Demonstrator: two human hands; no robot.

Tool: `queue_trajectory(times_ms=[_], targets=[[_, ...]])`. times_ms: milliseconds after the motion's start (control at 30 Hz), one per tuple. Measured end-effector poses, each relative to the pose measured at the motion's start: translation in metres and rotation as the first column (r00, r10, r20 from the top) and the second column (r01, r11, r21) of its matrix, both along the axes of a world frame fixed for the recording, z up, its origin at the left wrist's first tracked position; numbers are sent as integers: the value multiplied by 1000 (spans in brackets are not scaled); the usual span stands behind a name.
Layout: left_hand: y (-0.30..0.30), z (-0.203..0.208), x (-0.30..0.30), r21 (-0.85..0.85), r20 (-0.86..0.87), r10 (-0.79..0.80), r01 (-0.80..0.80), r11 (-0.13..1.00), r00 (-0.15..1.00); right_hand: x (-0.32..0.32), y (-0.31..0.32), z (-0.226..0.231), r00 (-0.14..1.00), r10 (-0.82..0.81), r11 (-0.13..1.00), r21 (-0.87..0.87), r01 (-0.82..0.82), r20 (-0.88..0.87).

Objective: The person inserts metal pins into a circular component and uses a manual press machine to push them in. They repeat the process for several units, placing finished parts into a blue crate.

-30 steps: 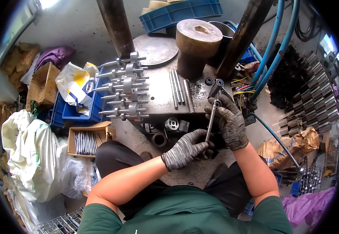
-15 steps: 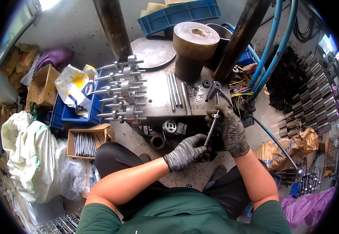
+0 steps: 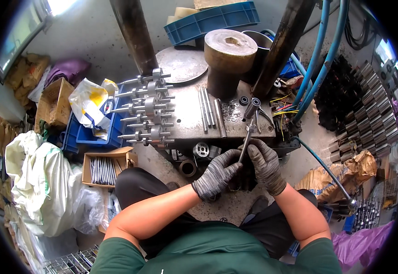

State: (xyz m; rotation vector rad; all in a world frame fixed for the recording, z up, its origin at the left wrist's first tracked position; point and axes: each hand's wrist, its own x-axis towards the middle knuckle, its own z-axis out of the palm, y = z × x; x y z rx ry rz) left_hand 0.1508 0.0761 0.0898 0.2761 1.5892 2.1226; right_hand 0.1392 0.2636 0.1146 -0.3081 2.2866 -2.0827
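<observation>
Above the table's front edge, a slim metal shaft [image 3: 245,147] with a small collar near its far end slants away from me. My left hand [image 3: 218,172], in a grey knit glove, pinches its near end. My right hand [image 3: 266,166], gloved alike, is closed against the shaft's middle from the right. Just beyond the shaft's tip stands a metal cylinder [image 3: 252,109] topped by a bearing; another bearing [image 3: 243,100] lies beside it. Pliers [image 3: 266,118] lie to their right. Several small rings [image 3: 231,110] are scattered left of the bearings, next to a thick rod [image 3: 219,119] and thin shafts [image 3: 205,109].
Shafts with round metal rotors [image 3: 151,107] line the table's left side. A carton of rods [image 3: 130,157] and blue crates [image 3: 73,137] stand left. Steel posts [image 3: 137,36] and a heavy cylinder block [image 3: 230,50] rise behind. Blue hoses [image 3: 320,50] and stacked metal cylinders [image 3: 368,109] are right.
The shaft's collared end has moved away from me, toward the bearing-topped cylinder. My right hand has slid down from near the collar toward my left hand.
</observation>
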Motion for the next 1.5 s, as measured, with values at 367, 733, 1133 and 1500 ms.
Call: queue_trajectory(times_ms=[367, 733, 1133, 1500], targets=[[3, -11, 1, -112, 14, -100, 101, 989, 995, -11, 10, 8, 996, 63, 943, -329, -38, 68], [8, -32, 10, -31, -9, -131, 131, 991, 991, -5, 10, 10, 973, 68, 901, -432, 35, 221], [11, -18, 12, -1, -119, -14, 14, 1000, 993, 8, 3, -8, 964, 162, 904, -422, -59, 212], [12, -85, 17, -100, 686, 217, -206, 973, 694, -5, 21, -10, 928, 31, 900, -414, 136, 372]])
